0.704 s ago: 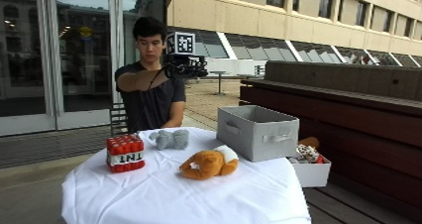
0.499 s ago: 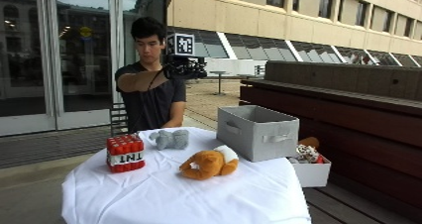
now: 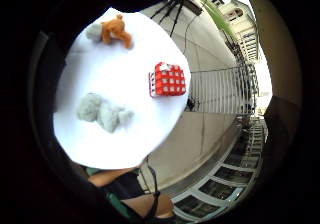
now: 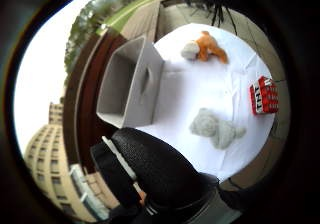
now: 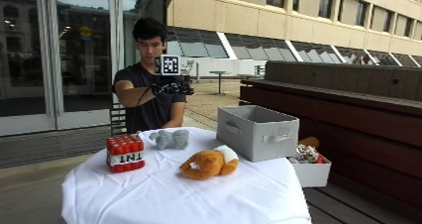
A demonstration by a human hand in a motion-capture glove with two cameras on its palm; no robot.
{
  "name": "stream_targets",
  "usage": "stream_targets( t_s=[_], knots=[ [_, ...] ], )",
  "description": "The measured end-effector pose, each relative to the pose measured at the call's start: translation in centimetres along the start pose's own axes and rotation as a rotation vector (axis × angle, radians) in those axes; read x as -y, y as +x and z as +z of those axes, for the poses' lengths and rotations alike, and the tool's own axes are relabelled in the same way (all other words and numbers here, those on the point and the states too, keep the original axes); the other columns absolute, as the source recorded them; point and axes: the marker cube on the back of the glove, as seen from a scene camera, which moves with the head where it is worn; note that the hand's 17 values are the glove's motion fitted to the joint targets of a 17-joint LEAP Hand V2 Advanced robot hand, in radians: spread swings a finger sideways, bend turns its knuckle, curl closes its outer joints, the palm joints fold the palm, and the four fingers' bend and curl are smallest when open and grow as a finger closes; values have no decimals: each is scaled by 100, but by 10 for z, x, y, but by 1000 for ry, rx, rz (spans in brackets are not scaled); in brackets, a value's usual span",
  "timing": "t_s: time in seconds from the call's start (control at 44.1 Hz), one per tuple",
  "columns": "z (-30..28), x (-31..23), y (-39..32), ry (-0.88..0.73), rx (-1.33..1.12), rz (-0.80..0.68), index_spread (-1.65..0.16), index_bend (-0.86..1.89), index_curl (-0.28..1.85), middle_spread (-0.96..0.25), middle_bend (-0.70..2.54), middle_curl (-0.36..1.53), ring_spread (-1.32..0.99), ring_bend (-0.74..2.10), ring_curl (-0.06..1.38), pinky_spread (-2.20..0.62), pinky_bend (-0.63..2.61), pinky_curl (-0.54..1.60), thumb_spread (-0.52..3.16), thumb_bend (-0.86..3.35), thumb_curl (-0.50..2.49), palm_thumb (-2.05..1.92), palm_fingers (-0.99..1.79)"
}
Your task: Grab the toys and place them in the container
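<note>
Red TNT-block plush (image 5: 126,153) | grey plush animal (image 5: 170,139) | orange plush dog (image 5: 208,164) | all on white tablecloth (image 5: 178,196), beside empty grey fabric bin (image 5: 258,132) | gloved right hand (image 5: 173,87) raised above, grip unclear | step: pre-reach; next: descend, grasp a toy.

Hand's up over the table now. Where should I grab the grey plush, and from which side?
Probably across the grey plush body, from straight above with the gloved right hand. It lies low on the tablecloth, clear of the TNT block and the orange plush.
</note>
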Motion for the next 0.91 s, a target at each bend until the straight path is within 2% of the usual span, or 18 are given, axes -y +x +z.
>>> stream_targets(
  t_s=[0.068,0.159,0.318,0.499,0.545,0.567,0.726,0.863,0.908],
  knots=[
    [26,-8,7,10,6,-72,-28,16,23,-13,19,25,-31,17,14,-4,62,29,88,-14,2,-22,-4],
    [63,-9,16,-55,0,-112,-30,16,24,-14,18,26,-28,15,14,0,69,31,87,-14,3,-22,-6],
    [129,-27,16,-156,29,-84,-32,15,25,-14,16,27,-23,14,13,5,84,36,85,-14,4,-21,-9],
    [179,-37,13,-185,76,-106,-34,15,26,-13,15,27,-17,17,14,8,99,40,85,-13,6,-19,-7],
    [187,-42,13,-188,70,-108,-35,18,27,-12,14,26,-15,19,14,8,106,41,89,-10,7,-14,2],
    [190,-44,13,-188,67,-110,-36,25,29,-11,14,26,-15,25,16,6,109,42,95,-3,8,-4,20],
    [196,-52,15,-160,71,-107,-36,38,35,-9,9,22,-17,48,21,-12,113,40,116,11,15,20,56],
    [190,-57,11,-84,-28,-139,-34,45,39,-8,8,18,-21,71,29,-26,110,39,129,24,22,42,73],
    [187,-60,9,-62,-61,-160,-33,43,40,-9,15,19,-26,83,33,-31,105,37,123,32,29,58,85]
  ],
)
